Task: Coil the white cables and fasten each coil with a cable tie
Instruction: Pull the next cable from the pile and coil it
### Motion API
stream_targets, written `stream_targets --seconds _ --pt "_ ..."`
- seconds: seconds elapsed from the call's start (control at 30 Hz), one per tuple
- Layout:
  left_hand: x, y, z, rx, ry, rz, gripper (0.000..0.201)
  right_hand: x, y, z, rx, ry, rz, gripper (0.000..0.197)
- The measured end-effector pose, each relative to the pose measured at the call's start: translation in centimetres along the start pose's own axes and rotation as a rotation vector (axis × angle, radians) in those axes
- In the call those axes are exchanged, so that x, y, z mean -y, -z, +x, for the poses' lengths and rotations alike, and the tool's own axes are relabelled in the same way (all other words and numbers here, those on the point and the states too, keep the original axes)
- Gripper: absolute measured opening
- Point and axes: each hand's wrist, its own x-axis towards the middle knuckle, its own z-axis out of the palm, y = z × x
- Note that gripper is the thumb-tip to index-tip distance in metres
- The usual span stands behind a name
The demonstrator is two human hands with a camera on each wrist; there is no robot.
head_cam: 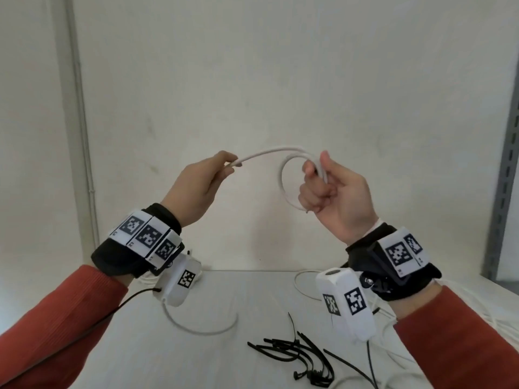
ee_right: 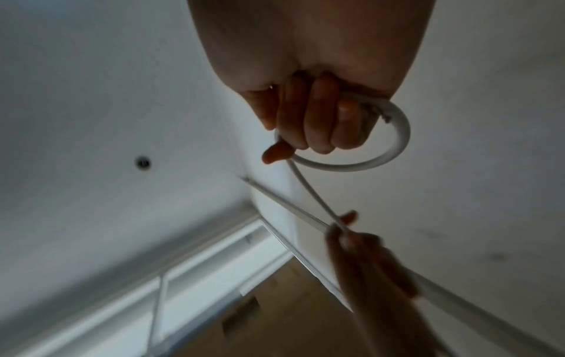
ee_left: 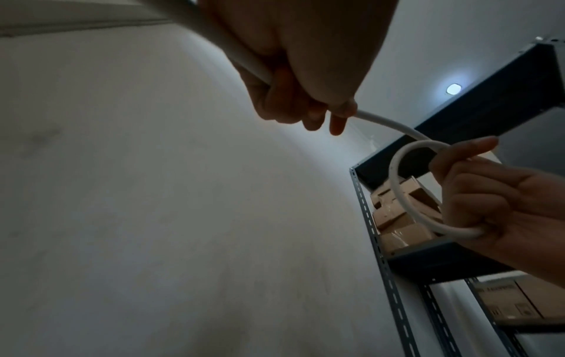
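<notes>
While both hands are raised above the table (head_cam: 252,287) in the head view, the right hand (head_cam: 334,197) grips a small loop of the white cable (head_cam: 269,153) and the left hand (head_cam: 196,189) pinches its straight run; black cable ties (head_cam: 297,357) lie near, right of centre. From the left wrist, the left hand (ee_left: 293,72) has its fingers curled round the cable (ee_left: 394,174); from the right wrist, the right hand (ee_right: 308,96) holds the loop (ee_right: 397,142).

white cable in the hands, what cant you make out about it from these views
- Turns in the coil: right hand fingers cover where the white cable loops overlap, all views.
- Cable's tail past the left hand: hidden in the fist in head view, cut by the top edge in left wrist view.
- Left hand's grip: blurred in right wrist view.
- Cable ties count: overlapping, partly cut off.
</notes>
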Motion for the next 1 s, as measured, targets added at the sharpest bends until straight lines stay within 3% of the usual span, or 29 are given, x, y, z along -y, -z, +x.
stream_targets --seconds 0.13,0.3,0.4,0.57,0.7,0.8,0.83,0.93,1.0 --pt "1.2 0.1 -1.4 0.022 0.003 0.064 0.047 2.2 0.1 -0.5 -0.038 0.092 0.308 0.042" --pt "0.6 -0.7 -2.5 0.107 -0.049 0.231 0.045 2.8 -0.3 -0.8 0.023 0.179 0.542 0.036" --pt "-0.8 -1.0 -2.7 0.143 -0.105 0.295 0.049 2.7 -0.9 -0.2 -0.026 0.26 0.563 0.036" --pt "-3.7 -1.3 -2.9 0.122 -0.279 0.44 0.027 2.5 -1.2 1.6 -0.082 0.302 0.415 0.029" --pt "-4.9 -1.5 -3.0 0.135 -0.373 0.441 0.04 1.6 -1.5 2.9 -0.169 0.321 0.064 0.019" --pt "-5.9 -1.0 -2.7 0.182 -0.389 0.432 0.026 0.2 -1.2 3.0 -0.199 0.331 -0.611 0.013" --pt "-5.9 -0.8 -2.5 0.193 -0.381 0.429 0.017 -0.2 -1.1 2.8 -0.148 0.3 -0.812 0.013" --pt "-5.4 0.1 -2.2 0.2 -0.314 0.385 0.037 -1.3 -0.7 1.6 0.095 0.135 -1.328 0.013" --pt "-4.5 0.6 -2.1 0.186 -0.294 0.337 0.041 -1.6 -0.4 0.5 0.227 0.011 -1.486 0.016"
